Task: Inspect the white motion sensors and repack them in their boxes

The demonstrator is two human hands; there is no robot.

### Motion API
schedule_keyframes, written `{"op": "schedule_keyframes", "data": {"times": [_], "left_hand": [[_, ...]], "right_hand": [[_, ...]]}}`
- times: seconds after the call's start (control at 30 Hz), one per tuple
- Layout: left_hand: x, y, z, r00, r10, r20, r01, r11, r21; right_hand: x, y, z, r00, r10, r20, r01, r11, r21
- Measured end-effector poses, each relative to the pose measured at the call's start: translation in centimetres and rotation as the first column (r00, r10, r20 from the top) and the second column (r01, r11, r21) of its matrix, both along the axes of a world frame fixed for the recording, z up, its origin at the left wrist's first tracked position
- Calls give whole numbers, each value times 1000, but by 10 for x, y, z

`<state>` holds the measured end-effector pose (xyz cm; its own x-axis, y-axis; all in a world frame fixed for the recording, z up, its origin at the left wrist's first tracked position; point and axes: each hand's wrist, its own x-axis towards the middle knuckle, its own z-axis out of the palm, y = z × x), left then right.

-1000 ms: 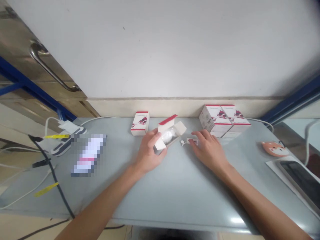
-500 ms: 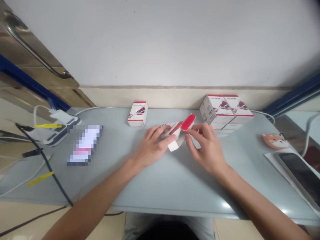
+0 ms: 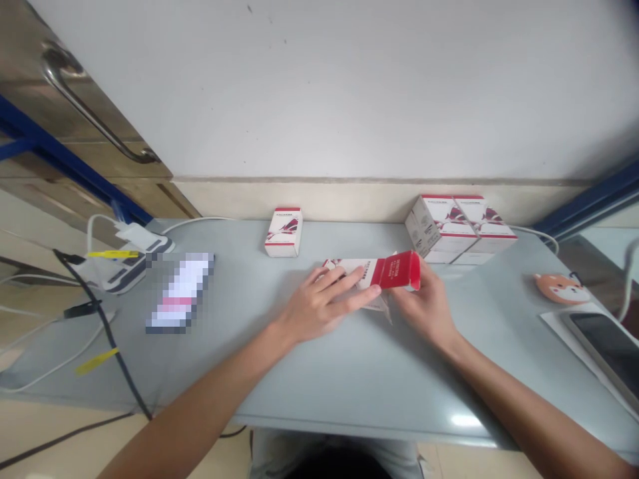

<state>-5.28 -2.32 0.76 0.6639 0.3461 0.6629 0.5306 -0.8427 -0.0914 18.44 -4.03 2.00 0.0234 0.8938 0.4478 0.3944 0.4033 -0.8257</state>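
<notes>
Carton [image 3: 394, 271] location?

It is held at the centre of the frame, over the tabletop [image 3: 349, 392], with its red end turned right.

Grip state?

The left grip [image 3: 319, 303] is kept open, its fingers laid flat across the white side. The right grip [image 3: 426, 306] is closed on the red end.

Progress?

A white flap [image 3: 379, 306] is left hanging below, so closure cannot be confirmed. Two boxed cartons [image 3: 459, 229] at upper right and a single carton [image 3: 283, 231] at upper centre are left standing.

There it went: the carton [image 3: 352, 274] swung lengthwise under the left hand [image 3: 322, 309], its red end [image 3: 399, 271] apparently folded over against the right hand [image 3: 424, 303].
</notes>
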Motion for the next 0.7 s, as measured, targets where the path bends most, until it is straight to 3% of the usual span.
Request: {"op": "schedule_keyframes", "data": {"times": [0.17,0.33,0.5,0.7], "left_hand": [[-5,5,4,997,-13,81,35,958,-283],[-11,13,16,995,39,-92,-83,836,-543],[-9,16,22,985,72,-157,-152,796,-587],[-11,18,22,990,111,-83,-138,825,-548]], "right_hand": [[6,6,2,996,22,90,-32,993,116],[8,4,9,982,119,146,-141,979,148],[17,8,17,989,58,133,-63,997,38],[22,15,21,999,-31,-20,31,999,27]]}}
